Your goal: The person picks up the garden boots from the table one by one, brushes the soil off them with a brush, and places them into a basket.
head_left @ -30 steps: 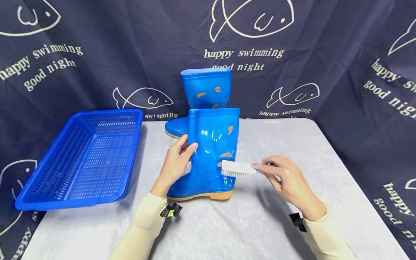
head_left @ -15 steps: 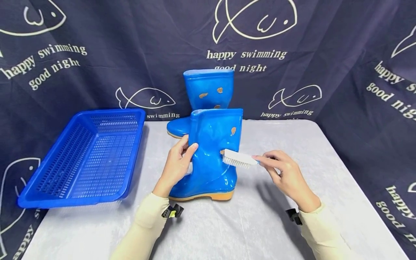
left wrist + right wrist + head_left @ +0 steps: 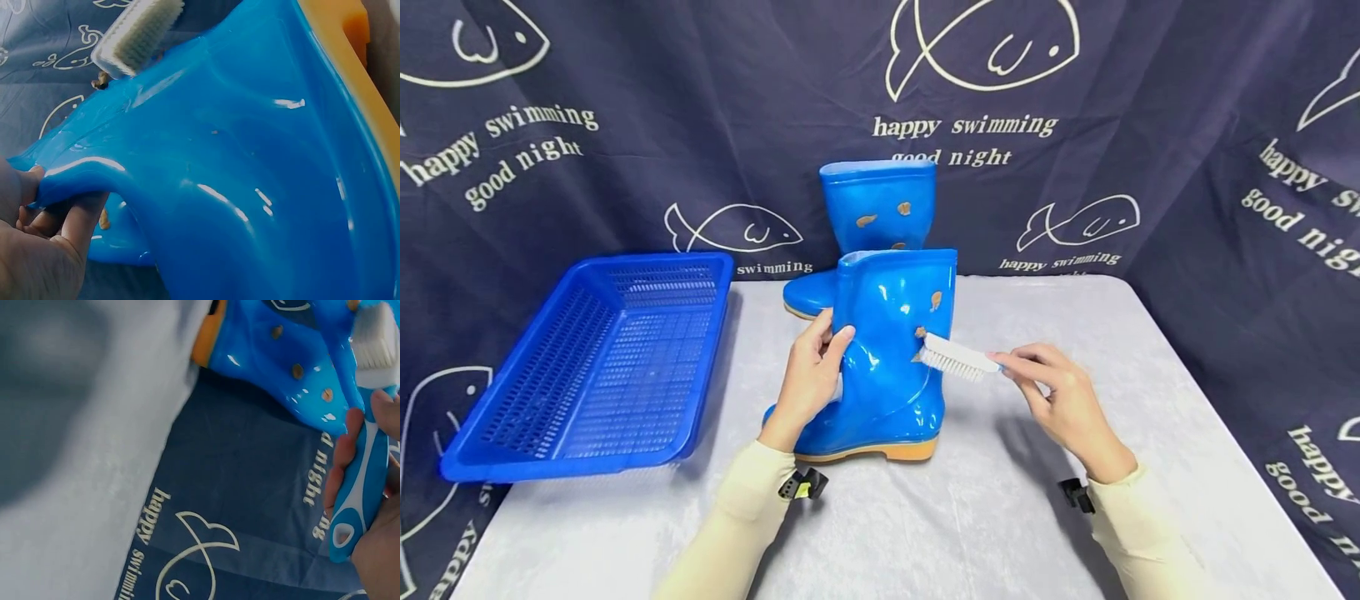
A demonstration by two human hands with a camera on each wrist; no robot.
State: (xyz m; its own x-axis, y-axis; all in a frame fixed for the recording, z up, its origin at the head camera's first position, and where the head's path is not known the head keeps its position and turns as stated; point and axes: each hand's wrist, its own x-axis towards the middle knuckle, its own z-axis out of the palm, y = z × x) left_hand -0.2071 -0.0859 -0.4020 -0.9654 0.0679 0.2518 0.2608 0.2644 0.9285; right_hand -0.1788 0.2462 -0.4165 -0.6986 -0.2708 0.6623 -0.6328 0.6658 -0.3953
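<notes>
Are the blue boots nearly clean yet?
Not yet. The blue heel of the front boot looks clean: no brown shows. The left hand holds that boot, the right hand the brush by a brown patch. That patch, another above it and those on the back boot seem left.

At four o'clock the right hand (image 3: 382,550) grips the blue-and-white handle (image 3: 370,450) of a brush; its white bristles (image 3: 375,340) stand at two o'clock, beside a mostly cropped blue boot (image 3: 337,347). Another boot (image 3: 256,353), brown-spotted and orange-soled, lies toward one. Dark fish-printed cloth (image 3: 250,469) fills six, pale tabletop (image 3: 75,544) nine.
</notes>
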